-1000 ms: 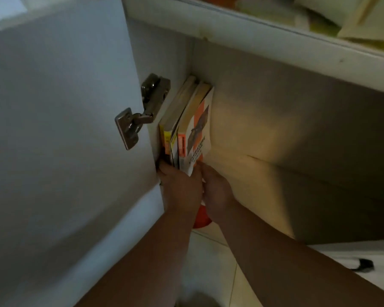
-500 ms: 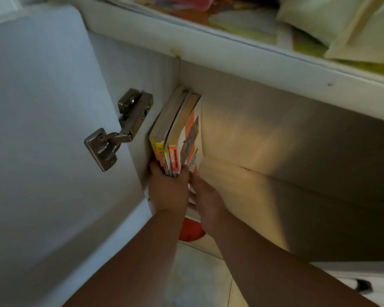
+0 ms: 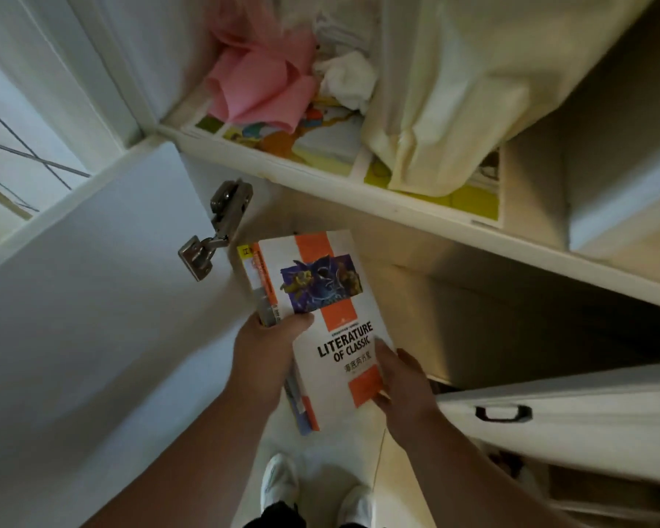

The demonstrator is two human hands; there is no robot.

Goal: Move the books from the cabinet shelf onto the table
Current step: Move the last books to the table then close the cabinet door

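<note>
A small stack of books (image 3: pixel 321 299) is in both my hands, out in front of the cabinet's lower shelf (image 3: pixel 492 337). The top one has a white and orange cover with a blue picture and the words "Literature of Classic". My left hand (image 3: pixel 263 356) grips the stack's left edge over the spines, thumb on the cover. My right hand (image 3: pixel 401 379) holds the lower right corner. The books beneath show only as spines and edges. The table is not in view.
The white cabinet door (image 3: pixel 92 318) stands open on my left, its metal hinge (image 3: pixel 216 230) close to the books. The upper shelf (image 3: pixel 359 188) holds pink paper, white cloth and a cream bag. A drawer with a black handle (image 3: pixel 503 413) juts out at the right. My shoes are on the floor below.
The books stood upright at the shelf's left end with both hands at their base. Now they are pulled out of the cabinet and tilted cover-up in my hands. The view has backed away.
</note>
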